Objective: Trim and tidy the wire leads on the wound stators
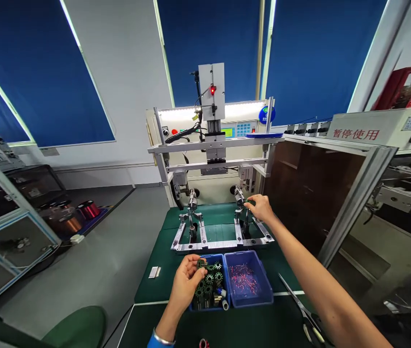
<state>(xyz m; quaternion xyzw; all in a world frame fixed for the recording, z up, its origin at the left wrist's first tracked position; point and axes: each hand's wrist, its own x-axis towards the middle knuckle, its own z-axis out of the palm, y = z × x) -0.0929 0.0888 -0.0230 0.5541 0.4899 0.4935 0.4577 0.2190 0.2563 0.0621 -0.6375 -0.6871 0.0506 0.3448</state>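
right forearm [310,263] nearest; left hand [186,279] touches cores [209,279]; casing [388,123] reads "暂停使用".

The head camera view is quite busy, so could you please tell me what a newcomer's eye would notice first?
Probably the machine in the middle, with a red light near its top and blue blinds behind. Below, the right hand is at the machine's right-hand side, and the left hand is at a blue bin of green toothed parts. Beside that bin, another holds reddish scraps.
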